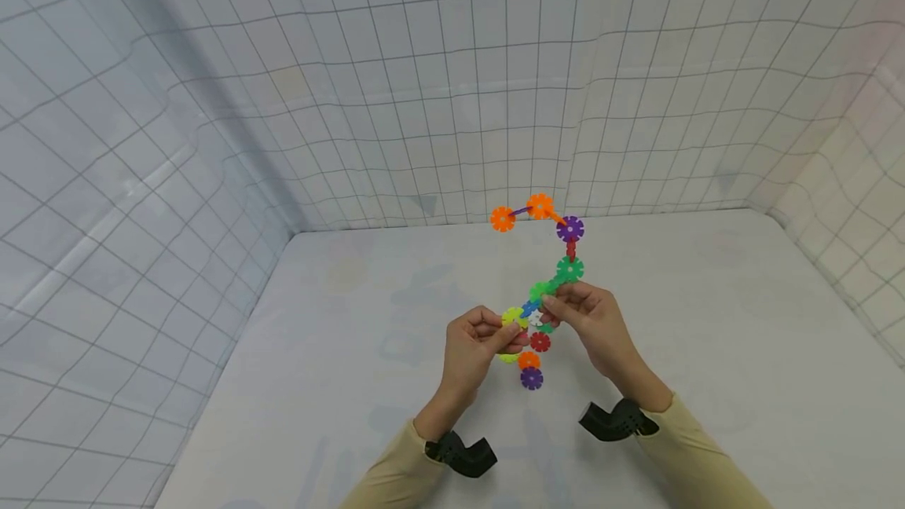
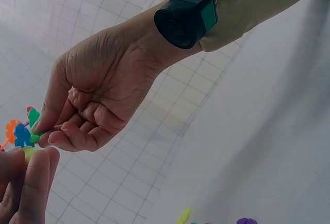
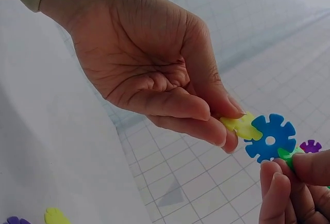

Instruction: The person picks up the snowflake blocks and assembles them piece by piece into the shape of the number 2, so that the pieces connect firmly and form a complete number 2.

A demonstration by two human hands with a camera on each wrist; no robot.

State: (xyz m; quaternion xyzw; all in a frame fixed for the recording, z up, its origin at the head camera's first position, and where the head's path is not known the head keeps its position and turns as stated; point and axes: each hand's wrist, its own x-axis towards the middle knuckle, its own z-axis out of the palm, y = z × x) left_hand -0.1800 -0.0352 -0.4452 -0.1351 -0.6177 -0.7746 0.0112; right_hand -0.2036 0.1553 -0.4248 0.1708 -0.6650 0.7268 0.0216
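A chain of notched plastic snowflake discs is held up in the head view. My left hand (image 1: 468,348) pinches a yellow disc (image 1: 513,316) at its near end. My right hand (image 1: 592,327) pinches a green disc (image 1: 541,291). Between them sits a blue disc (image 3: 270,139), slotted into the yellow one. Beyond the right hand the chain curves up and left through another green disc (image 1: 569,269), a red one, a purple disc (image 1: 570,228) and orange discs, ending at an orange disc (image 1: 503,219). Fingertips hide parts of the gripped discs.
Below the hands, loose discs lie on the white table (image 1: 339,383): a purple disc (image 1: 532,378), an orange disc (image 1: 529,360), a red disc (image 1: 540,342) and others partly hidden by the left hand. Grid-patterned white sheeting (image 1: 452,85) surrounds the table's back and sides.
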